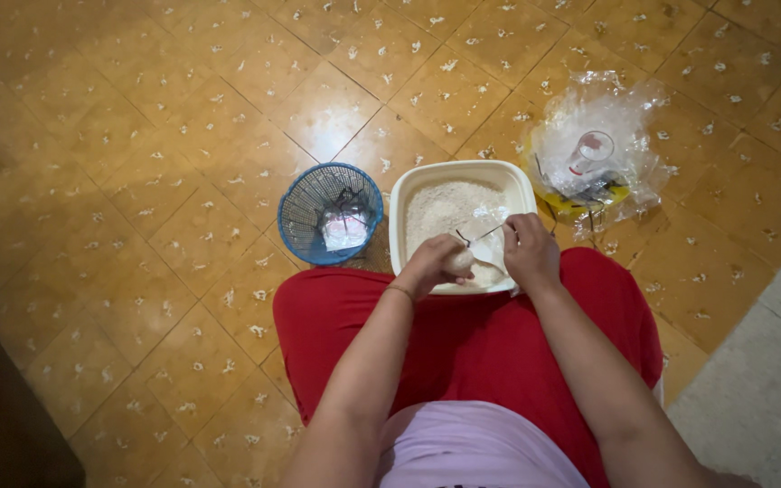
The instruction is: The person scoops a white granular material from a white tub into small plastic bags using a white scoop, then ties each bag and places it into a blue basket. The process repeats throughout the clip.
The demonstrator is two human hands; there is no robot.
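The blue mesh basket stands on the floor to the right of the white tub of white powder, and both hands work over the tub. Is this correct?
Not quite. The head view shows the blue mesh basket to the left of the white tub, not the right. The rest holds: it stands on the floor, and the left hand and right hand work over the tub.

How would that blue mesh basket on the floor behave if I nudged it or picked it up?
The blue mesh basket looks like thin open wire or plastic mesh, so it is probably light for its size. It holds only what looks like a small pale packet, so a nudge would likely slide it across the glossy tiled floor. Its upright walls suggest it could tip if pushed high.
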